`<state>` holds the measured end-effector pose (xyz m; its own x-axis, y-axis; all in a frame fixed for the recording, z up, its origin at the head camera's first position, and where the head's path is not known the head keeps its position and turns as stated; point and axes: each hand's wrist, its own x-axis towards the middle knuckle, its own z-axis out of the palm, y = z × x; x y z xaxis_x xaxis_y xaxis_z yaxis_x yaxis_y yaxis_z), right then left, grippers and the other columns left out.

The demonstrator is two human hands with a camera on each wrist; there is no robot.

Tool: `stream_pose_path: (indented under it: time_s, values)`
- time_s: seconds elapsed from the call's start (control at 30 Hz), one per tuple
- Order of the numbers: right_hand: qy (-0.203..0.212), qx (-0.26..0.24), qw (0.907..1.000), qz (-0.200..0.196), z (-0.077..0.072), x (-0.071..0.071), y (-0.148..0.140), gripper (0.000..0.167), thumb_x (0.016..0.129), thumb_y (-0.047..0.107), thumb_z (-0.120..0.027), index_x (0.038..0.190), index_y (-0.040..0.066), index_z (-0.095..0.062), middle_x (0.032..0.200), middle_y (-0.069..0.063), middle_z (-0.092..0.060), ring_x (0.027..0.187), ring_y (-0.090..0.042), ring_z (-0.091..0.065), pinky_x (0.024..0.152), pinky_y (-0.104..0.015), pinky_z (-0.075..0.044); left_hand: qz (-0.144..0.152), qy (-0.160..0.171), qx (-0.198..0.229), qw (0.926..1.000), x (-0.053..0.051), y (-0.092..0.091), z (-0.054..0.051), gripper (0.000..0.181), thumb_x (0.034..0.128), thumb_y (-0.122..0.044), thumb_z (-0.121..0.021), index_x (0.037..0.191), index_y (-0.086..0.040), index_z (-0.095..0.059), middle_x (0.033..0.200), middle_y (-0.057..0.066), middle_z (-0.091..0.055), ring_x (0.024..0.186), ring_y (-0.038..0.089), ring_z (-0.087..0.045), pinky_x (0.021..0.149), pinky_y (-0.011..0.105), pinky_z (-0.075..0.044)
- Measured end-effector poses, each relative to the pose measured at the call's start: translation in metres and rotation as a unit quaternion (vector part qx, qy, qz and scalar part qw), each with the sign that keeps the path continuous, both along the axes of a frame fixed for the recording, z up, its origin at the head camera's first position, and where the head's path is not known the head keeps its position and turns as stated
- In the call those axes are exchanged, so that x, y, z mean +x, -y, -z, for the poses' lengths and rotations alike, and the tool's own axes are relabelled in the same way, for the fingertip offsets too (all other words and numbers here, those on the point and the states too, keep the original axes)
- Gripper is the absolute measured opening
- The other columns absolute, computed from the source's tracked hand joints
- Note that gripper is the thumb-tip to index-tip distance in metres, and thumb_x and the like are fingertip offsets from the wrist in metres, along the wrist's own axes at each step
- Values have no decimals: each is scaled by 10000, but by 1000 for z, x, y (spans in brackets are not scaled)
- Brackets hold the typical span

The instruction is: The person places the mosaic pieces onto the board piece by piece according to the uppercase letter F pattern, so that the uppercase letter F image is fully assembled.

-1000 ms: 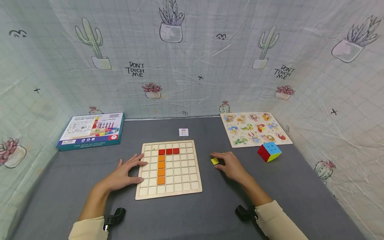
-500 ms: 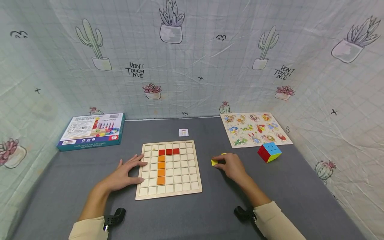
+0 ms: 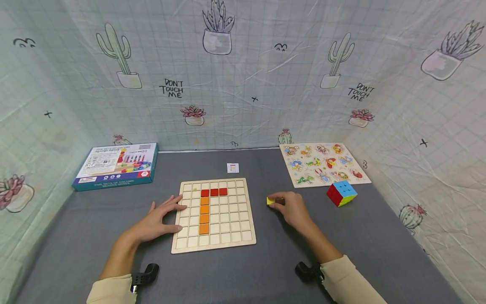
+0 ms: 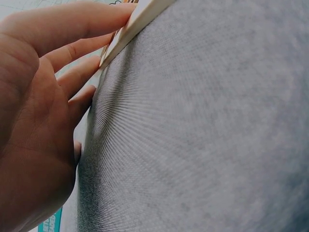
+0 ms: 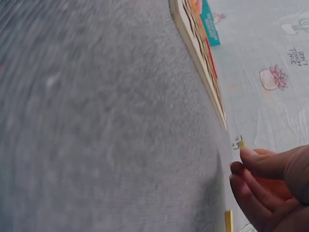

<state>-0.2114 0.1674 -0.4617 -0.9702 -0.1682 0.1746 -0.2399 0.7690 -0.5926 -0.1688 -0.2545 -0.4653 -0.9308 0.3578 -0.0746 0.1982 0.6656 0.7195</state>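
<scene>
A light wooden grid board (image 3: 231, 214) lies on the grey table, with several orange tiles (image 3: 204, 209) in a column and 3 red tiles (image 3: 214, 192) in a row across its top. My left hand (image 3: 153, 221) rests on the board's left edge, fingers spread and thumb on the lower part. To the right of the board, my right hand (image 3: 292, 207) pinches a small yellow tile (image 3: 270, 201) between thumb and fingers. The right wrist view shows another yellow tile (image 5: 229, 221) below that hand, which the hand hides in the head view.
A boxed toy set (image 3: 115, 166) stands at the back left. Behind the board lies a small printed card (image 3: 233, 168). At the back right are an insect picture board (image 3: 322, 162) and a Rubik's cube (image 3: 341, 193) by its front corner. A printed cloth (image 3: 243, 84) hangs behind.
My right hand has shifted slightly, and its fingers have closed in around the yellow tile. A second yellow edge seen behind the hand half a second ago is now hidden. My left hand stays put.
</scene>
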Motion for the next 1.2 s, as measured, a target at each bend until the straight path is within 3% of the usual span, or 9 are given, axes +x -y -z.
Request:
stream_pose_path:
  time_s: [0.23,0.5,0.77,0.97,1.2]
  values:
    - [-105,-258,9993,-230,0,2,9,215,813,66,-833,1027,74,-816,1120,-81,-792,996,-231,-764,841,-381,-624,3,-22,-30,10000,0,0,1,605,836,-327,-802,1376,-122,-621,1685,198,-276,1571,524,-96,1165,790,131]
    - [-61,-301,9992,-274,2,2,22,211,813,63,-830,1023,85,-821,1099,-56,-803,1058,-247,-755,901,-409,-609,-7,0,-27,10000,-1,0,2,607,835,-328,-802,1375,-119,-621,1689,196,-267,1574,519,-93,1162,793,134]
    - [180,-596,9963,-589,-1,5,42,223,813,81,-833,1034,76,-814,1066,-76,-805,976,-206,-758,810,-322,-614,-35,0,-85,10000,-1,1,4,617,833,-349,-802,1378,-123,-620,1689,191,-272,1576,512,-95,1165,789,135]
    - [175,-652,9935,-918,-4,4,59,205,813,107,-839,1016,92,-814,1032,-65,-805,859,-137,-720,711,-207,-554,-52,13,-92,9999,-1,1,5,624,839,-356,-798,1386,-118,-612,1691,185,-271,1581,505,-84,1173,776,149]
    - [425,-926,9874,-1211,-7,4,83,218,818,109,-842,1033,89,-816,1057,-66,-805,861,-126,-733,720,-196,-574,-21,-18,-38,10000,-2,1,5,620,836,-349,-800,1383,-123,-614,1685,196,-278,1573,518,-92,1165,788,139]
